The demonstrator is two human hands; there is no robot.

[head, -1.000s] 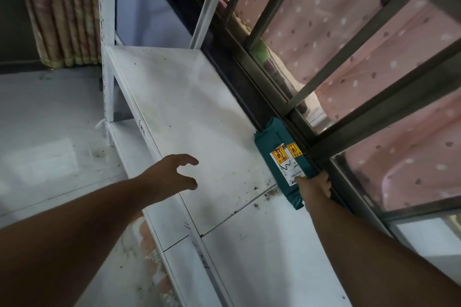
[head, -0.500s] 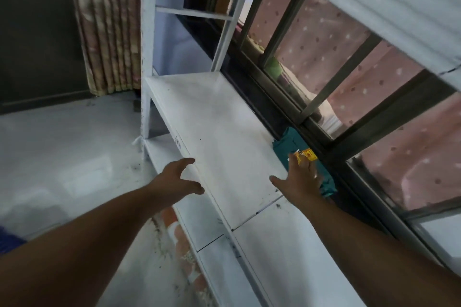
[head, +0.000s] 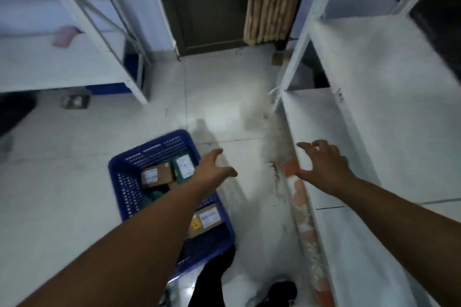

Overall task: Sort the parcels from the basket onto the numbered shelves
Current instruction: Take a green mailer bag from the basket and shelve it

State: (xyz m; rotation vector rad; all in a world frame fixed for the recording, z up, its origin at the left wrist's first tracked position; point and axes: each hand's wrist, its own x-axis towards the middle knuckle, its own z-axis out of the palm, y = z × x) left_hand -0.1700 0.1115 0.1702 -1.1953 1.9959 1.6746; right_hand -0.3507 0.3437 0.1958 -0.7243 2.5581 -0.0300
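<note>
- White-painted metal makes up the left shelf unit (head: 62, 67), its boards flat and dull; something pink and blurred (head: 65, 36) lies on it, too smeared to name.
- Blue perforated plastic forms the basket (head: 129, 182) on the pale tiled floor (head: 74, 157), and the parcels are in it: a brown cardboard box with a white label (head: 156, 175), a teal packet with a label (head: 184, 166), and a second brown box bearing a yellow sticker (head: 205, 219).
- We hold our left hand (head: 212, 169) above the basket's right rim, fingers spread and slack, gripping nothing.
- For the next pick, we judge it best to lower that hand straight onto one rigid box and clasp its opposite faces, label up, so its number can be read.
- Our right hand (head: 324, 164) hovers over the front edge of the right shelf unit (head: 374, 107), fingers splayed and empty.
- These boards look smooth, scuffed and speckled with dirt.
</note>
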